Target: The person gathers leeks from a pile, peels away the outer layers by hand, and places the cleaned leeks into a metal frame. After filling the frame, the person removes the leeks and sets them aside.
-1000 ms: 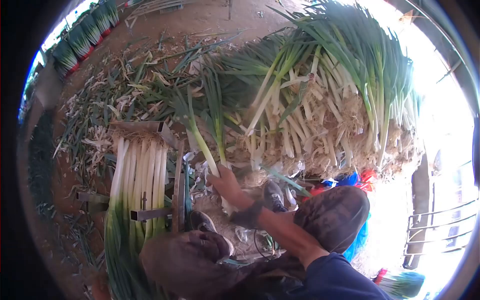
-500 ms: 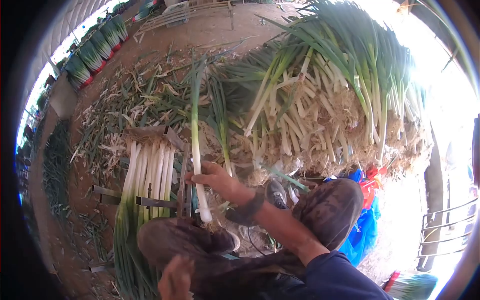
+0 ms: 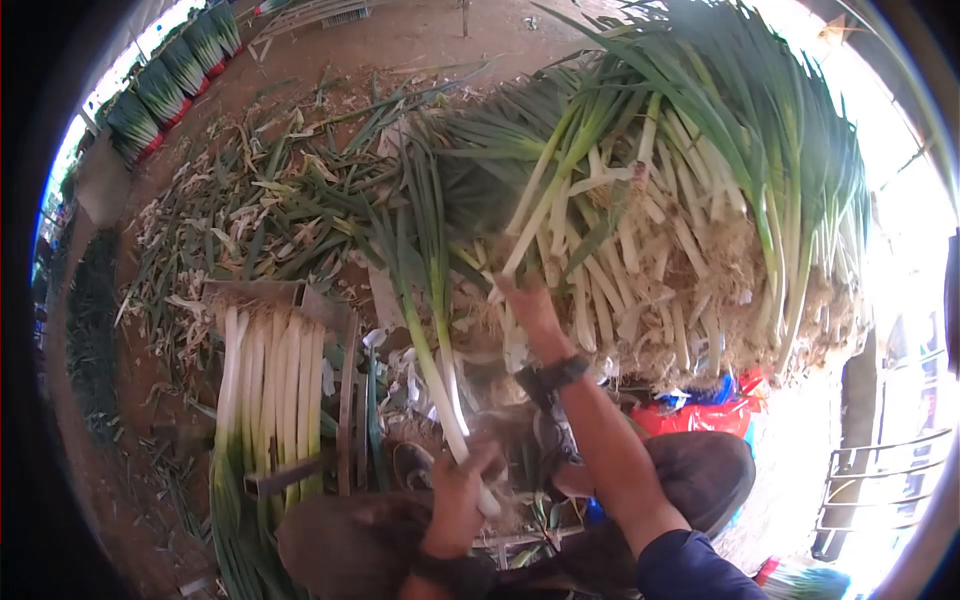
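Trimmed leeks (image 3: 268,385): we see them lined up white in the metal rack (image 3: 290,472), far left.
Left hand (image 3: 458,492): we've got fingers clenched round a leek (image 3: 432,368), its leaves pointing away from us.
Right hand (image 3: 522,300): stretched into the leek pile (image 3: 660,220); fingers blurred, can't tell.

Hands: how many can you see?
2. The left hand grips a leek low in the middle; the right hand reaches into the leek pile. No others show.
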